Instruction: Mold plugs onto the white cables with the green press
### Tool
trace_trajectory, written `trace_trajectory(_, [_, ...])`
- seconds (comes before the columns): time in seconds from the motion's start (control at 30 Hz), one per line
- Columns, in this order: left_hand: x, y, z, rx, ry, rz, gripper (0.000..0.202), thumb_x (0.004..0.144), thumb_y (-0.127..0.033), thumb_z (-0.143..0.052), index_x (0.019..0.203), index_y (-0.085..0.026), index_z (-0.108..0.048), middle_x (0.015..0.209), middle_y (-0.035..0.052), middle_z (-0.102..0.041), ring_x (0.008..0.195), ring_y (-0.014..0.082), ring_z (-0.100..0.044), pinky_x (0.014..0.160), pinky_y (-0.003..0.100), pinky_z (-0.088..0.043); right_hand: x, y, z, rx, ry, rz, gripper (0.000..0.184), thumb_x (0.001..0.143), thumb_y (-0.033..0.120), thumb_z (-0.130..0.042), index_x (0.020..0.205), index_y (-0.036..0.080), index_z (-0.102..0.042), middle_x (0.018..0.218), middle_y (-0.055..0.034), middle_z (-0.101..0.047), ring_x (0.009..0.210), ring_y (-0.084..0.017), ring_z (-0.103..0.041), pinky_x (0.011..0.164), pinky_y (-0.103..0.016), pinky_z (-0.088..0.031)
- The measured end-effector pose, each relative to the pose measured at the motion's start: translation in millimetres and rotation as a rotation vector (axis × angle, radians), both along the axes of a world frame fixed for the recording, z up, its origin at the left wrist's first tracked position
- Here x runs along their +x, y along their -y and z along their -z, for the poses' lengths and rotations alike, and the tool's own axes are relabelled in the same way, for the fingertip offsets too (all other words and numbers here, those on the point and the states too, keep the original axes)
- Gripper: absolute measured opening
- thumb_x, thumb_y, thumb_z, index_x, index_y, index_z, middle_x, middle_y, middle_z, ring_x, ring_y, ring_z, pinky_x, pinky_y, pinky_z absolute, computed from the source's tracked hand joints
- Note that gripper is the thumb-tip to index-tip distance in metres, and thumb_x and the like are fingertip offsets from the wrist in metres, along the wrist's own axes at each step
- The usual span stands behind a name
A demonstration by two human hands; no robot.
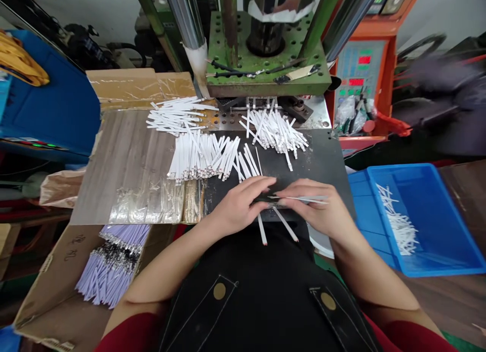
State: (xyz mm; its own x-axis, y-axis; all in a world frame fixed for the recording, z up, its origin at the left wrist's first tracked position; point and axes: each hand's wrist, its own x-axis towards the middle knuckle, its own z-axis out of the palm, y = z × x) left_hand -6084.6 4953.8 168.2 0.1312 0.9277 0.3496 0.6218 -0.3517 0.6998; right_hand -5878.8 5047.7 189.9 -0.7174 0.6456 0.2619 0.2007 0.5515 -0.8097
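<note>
Left hand (241, 207), fingers closed over white strips (261, 229); right hand (313, 205), fingers pinching those strips, both just above black bench (319, 152). Beyond: loose strip piles (273, 129); blue plastic tray (402, 167), right; green press plate (266, 73).

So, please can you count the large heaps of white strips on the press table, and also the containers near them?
Large heaps of white strips: 3
Blue plastic crate: 1
Cardboard box: 1
Total: 5
</note>
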Motion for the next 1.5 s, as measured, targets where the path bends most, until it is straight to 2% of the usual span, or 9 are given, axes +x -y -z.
trace_trajectory(0.13, [3.4, -6.9, 0.3, 0.104, -0.002, 0.014, 0.035, 0.096, -0.007, -0.052, 0.127, -0.018, -0.063, 0.12, 0.0109, -0.069, 0.111, 0.0175, -0.067, 0.094, 0.031, -0.059, -4.3, 7.6, 6.7, 0.085, -0.033, -0.017, 0.014, 0.094, 0.02, -0.063, 0.098, 0.022, -0.076, 0.096, -0.0067, -0.074, 0.087, -0.019, -0.071, 0.077, -0.031, -0.059])
trace_trajectory(0.27, [-18.0, 18.6, 6.1, 0.024, 0.121, -0.021, 0.017, 0.093, -0.009, -0.061, 0.096, -0.02, -0.075, 0.098, 0.0068, -0.075, 0.092, 0.0147, -0.073, 0.079, 0.025, -0.061, 20.0, 13.8, 16.5, 0.075, -0.021, 0.086, 0.019, 0.094, 0.016, -0.06, 0.098, 0.025, -0.076, 0.1, -0.006, -0.074, 0.09, -0.018, -0.071, 0.08, -0.031, -0.06])
trace_trajectory(0.4, [-25.1, 39.7, 20.8, -0.057, 0.236, -0.096, 0.011, 0.092, -0.015, -0.065, 0.09, -0.02, -0.073, 0.088, 0.0044, -0.077, 0.096, 0.0193, -0.075, 0.084, 0.032, -0.063, 27.5, 22.9, 36.4, 0.068, -0.094, 0.086, 0.018, 0.093, 0.013, -0.06, 0.096, 0.025, -0.073, 0.088, -0.0041, -0.076, 0.089, -0.021, -0.073, 0.081, -0.037, -0.062])
trace_trajectory(0.53, [-20.3, 41.4, 23.2, -0.019, 0.142, -0.12, 0.01, 0.094, -0.017, -0.062, 0.09, -0.02, -0.071, 0.089, 0.0044, -0.077, 0.089, 0.0169, -0.075, 0.081, 0.029, -0.062, 22.3, 26.9, 43.5, 0.216, -0.061, -0.004, 0.023, 0.095, 0.01, -0.053, 0.102, 0.022, -0.071, 0.093, -0.007, -0.076, 0.094, -0.022, -0.073, 0.085, -0.041, -0.063])
trace_trajectory(0.7, [-16.7, 33.2, 2.6, -0.171, -0.173, -0.017, 0.012, 0.095, -0.014, -0.056, 0.091, -0.02, -0.065, 0.087, 0.0024, -0.073, 0.079, 0.0141, -0.071, 0.07, 0.024, -0.055, 18.1, 27.1, 36.6, 0.456, 0.107, -0.114, 0.023, 0.095, 0.009, -0.049, 0.102, 0.018, -0.069, 0.097, -0.0109, -0.075, 0.096, -0.024, -0.071, 0.086, -0.042, -0.062])
trace_trajectory(0.83, [-13.2, 29.7, 2.9, -0.14, -0.286, -0.002, 0.016, 0.095, -0.01, -0.052, 0.09, -0.019, -0.064, 0.082, -0.0001, -0.072, 0.073, 0.0137, -0.069, 0.067, 0.025, -0.054, 17.4, 19.8, 45.7, 0.375, -0.025, -0.153, 0.02, 0.096, 0.011, -0.05, 0.1, 0.019, -0.067, 0.092, -0.009, -0.075, 0.094, -0.023, -0.071, 0.083, -0.04, -0.062])
trace_trajectory(1.03, [-42.1, 35.5, 3.2, -0.066, -0.178, 0.067, 0.021, 0.098, -0.013, -0.053, 0.114, -0.018, -0.065, 0.113, 0.0072, -0.074, 0.105, 0.0148, -0.071, 0.093, 0.029, -0.059, 34.5, -21.9, 32.9, 0.157, 0.053, -0.203, 0.022, 0.097, 0.014, -0.053, 0.109, 0.024, -0.07, 0.097, -0.0058, -0.076, 0.095, -0.019, -0.071, 0.085, -0.035, -0.061])
trace_trajectory(1.33, [-81.1, -46.0, -23.0, -0.122, -0.506, -0.095, 0.021, 0.096, -0.02, -0.053, 0.101, -0.018, -0.073, 0.101, 0.007, -0.076, 0.096, 0.0221, -0.071, 0.087, 0.039, -0.058, -61.1, -103.2, 12.1, 0.678, 0.408, 0.002, 0.029, 0.094, 0.011, -0.045, 0.098, 0.017, -0.073, 0.091, -0.0108, -0.073, 0.085, -0.023, -0.064, 0.076, -0.036, -0.047])
trace_trajectory(1.5, [-74.8, -98.5, -25.8, -0.326, -0.636, -0.183, 0.021, 0.09, -0.02, -0.058, 0.104, -0.019, -0.074, 0.106, 0.009, -0.074, 0.099, 0.0256, -0.068, 0.088, 0.039, -0.053, -95.1, -122.3, 12.1, 0.704, 0.529, 0.07, 0.028, 0.093, 0.009, -0.045, 0.099, 0.013, -0.072, 0.089, -0.0119, -0.068, 0.082, -0.024, -0.057, 0.072, -0.035, -0.035])
